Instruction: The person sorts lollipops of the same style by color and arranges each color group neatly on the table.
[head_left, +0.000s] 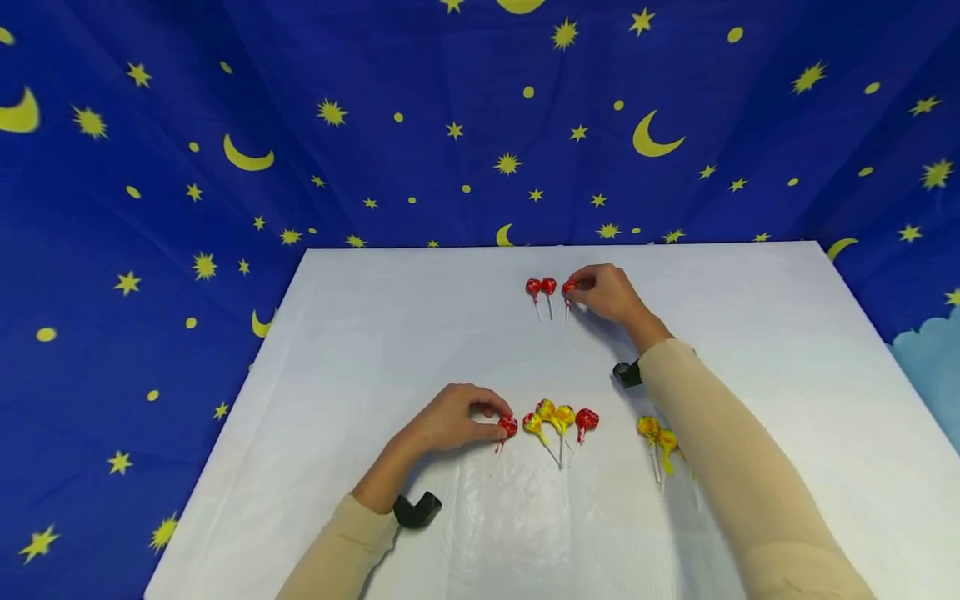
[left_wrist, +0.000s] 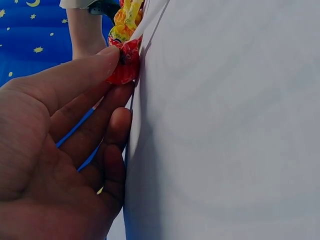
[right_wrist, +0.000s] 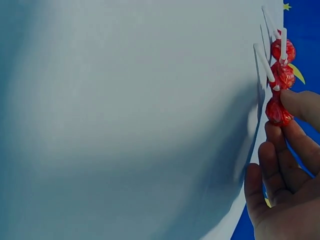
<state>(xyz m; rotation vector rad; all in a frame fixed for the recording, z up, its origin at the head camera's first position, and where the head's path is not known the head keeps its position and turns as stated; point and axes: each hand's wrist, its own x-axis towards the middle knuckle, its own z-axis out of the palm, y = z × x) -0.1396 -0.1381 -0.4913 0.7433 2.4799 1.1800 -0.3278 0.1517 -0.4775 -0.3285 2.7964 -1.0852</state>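
Observation:
My left hand [head_left: 461,417] pinches a red-wrapped lollipop [head_left: 508,426] by its head, between thumb and fingers, left of the middle group. In that group lie several yellow lollipops [head_left: 553,414] and one red lollipop [head_left: 587,419]. Farther back on the table, my right hand [head_left: 606,292] pinches another red lollipop [right_wrist: 278,112] by its wrapped head, its white stick pointing toward me. Just left of it, two red lollipops [head_left: 542,287] lie side by side. The left wrist view also shows the pinched red lollipop [left_wrist: 125,62], with yellow ones beyond it.
More yellow lollipops [head_left: 657,437] lie to the right, partly hidden under my right forearm [head_left: 738,450]. A white-covered table [head_left: 360,333] bears everything. Behind and to the left hangs a blue cloth [head_left: 420,75] with yellow moons and stars. Each wrist carries a black camera mount [head_left: 417,510].

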